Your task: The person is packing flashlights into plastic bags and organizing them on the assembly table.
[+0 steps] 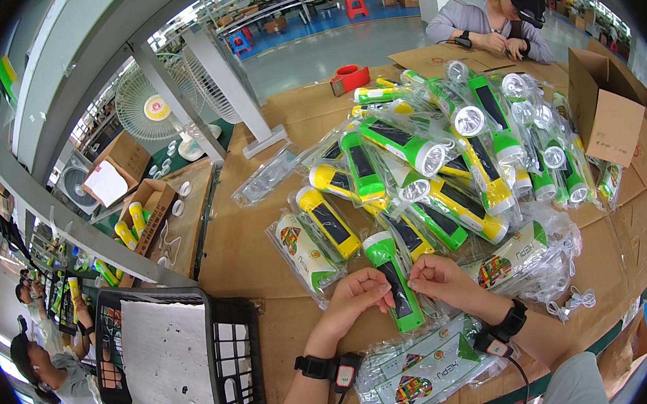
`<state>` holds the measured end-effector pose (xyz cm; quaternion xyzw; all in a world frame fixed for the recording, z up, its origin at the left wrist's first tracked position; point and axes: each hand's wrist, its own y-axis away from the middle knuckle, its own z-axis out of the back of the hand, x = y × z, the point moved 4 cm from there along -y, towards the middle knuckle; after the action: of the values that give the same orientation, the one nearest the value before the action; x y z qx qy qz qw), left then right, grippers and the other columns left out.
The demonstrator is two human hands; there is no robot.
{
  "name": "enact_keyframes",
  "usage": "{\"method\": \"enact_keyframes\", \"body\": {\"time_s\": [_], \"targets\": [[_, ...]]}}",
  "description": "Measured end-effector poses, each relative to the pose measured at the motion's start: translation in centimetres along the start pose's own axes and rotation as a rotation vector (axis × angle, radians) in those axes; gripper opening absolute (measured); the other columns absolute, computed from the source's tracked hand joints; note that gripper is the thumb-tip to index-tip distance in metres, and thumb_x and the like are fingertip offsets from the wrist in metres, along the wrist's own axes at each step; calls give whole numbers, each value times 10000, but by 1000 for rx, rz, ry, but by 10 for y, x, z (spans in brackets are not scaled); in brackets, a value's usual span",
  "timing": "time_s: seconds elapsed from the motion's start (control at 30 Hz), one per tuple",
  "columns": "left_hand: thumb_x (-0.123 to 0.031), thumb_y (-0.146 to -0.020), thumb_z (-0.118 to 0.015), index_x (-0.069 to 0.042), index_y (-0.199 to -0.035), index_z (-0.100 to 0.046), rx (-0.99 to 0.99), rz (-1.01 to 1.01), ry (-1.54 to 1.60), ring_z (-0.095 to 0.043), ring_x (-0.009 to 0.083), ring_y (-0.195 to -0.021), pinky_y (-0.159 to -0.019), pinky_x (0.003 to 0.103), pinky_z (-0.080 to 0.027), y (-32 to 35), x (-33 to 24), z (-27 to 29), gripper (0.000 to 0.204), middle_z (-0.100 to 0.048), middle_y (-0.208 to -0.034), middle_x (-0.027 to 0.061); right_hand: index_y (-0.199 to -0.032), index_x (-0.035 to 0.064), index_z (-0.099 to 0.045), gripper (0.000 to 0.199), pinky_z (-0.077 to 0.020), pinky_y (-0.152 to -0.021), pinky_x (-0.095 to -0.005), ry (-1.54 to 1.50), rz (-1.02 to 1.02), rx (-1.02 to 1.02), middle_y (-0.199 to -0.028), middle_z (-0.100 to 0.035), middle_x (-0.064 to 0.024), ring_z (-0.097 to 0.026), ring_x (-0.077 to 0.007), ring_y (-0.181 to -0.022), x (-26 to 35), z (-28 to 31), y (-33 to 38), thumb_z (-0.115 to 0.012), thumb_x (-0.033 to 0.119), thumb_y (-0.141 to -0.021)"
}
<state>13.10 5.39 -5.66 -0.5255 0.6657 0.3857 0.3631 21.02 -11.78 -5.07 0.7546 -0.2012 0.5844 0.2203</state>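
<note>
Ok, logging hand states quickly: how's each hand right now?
Left hand: closed in a pinch at the green flashlight; anything held is unclear.
Right hand: closed likewise, opposite side; anything held is unclear.

The left hand [355,298] and right hand [449,280] flank a green flashlight [405,310].

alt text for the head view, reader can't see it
A person's left hand and right hand, fingertips pinched, are close together at a green-and-white flashlight on a cardboard-covered table. Beyond lies a heap of green and yellow flashlights, many in clear plastic; a black crate stands at left, another person at the far side.
</note>
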Motion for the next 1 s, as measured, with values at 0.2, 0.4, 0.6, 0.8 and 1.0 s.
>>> {"method": "enact_keyframes", "body": {"time_s": [0.2,0.4,0.6,0.8,1.0], "targets": [[-109,-929,-603,-30,-1023,-566,-148,-100,-215,-637,138,-803,-713,253,-500,12,-39,-17,128,-659,-888,79,-954,62,-541,79,-307,-530,-168,21,2,15,-715,-524,84,-436,17,-621,1,0,-1,-606,102,-934],[-121,-894,-604,-19,-1019,-623,-536,-292,-663,-626,145,-875,-761,287,-500,2,-172,-13,162,-678,-974,83,-946,71,-534,74,-300,-520,-167,-18,-25,0,-706,-532,81,-428,13,-600,-6,0,1,-603,94,-936],[-269,-861,-621,-61,-1144,-650,-769,-21,-1536,-510,346,-1181,-929,479,-458,-53,-162,122,352,-546,-1282,212,-943,63,-522,89,-292,-494,-183,-39,2,23,-695,-525,75,-414,6,-576,-10,0,-2,-601,104,-939],[-413,-907,-539,-112,-1263,-575,-640,397,-1752,-280,478,-1360,-1083,544,-310,-84,-114,216,468,-291,-1466,297,-954,57,-524,104,-288,-471,-182,-47,2,18,-664,-487,74,-421,4,-555,-13,6,2,-605,121,-938],[-389,-896,-548,2,-1204,-561,-690,203,-1922,-397,464,-1269,-1041,502,-370,-47,-81,341,498,-434,-1365,264,-953,48,-513,99,-283,-496,-192,-74,48,82,-648,-460,75,-394,3,-564,-13,-12,1,-587,113,-942]]}}
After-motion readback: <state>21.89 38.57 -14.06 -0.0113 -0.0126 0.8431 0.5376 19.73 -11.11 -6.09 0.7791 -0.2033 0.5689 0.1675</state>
